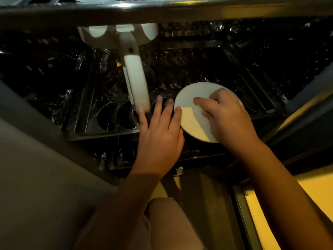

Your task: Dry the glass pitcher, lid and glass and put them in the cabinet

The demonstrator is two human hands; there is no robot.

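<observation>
A round pale lid (191, 109) is tilted over the dark cabinet interior, right of centre. My right hand (228, 116) grips it from the right, with fingers curled over its top face. My left hand (160, 134) is spread flat beside it with straight fingers, and one fingertip touches the lid's left edge. Under the lid and my left fingertips it is too dark to make out a glass pitcher or a glass.
A white pan (126, 33) with a long pale handle (137, 82) reaches down from the back to just left of my left fingertips. A dark tray (84, 112) with round holes lies at left. A grey cabinet panel (36, 168) stands at left and a shelf edge (162, 11) crosses the top.
</observation>
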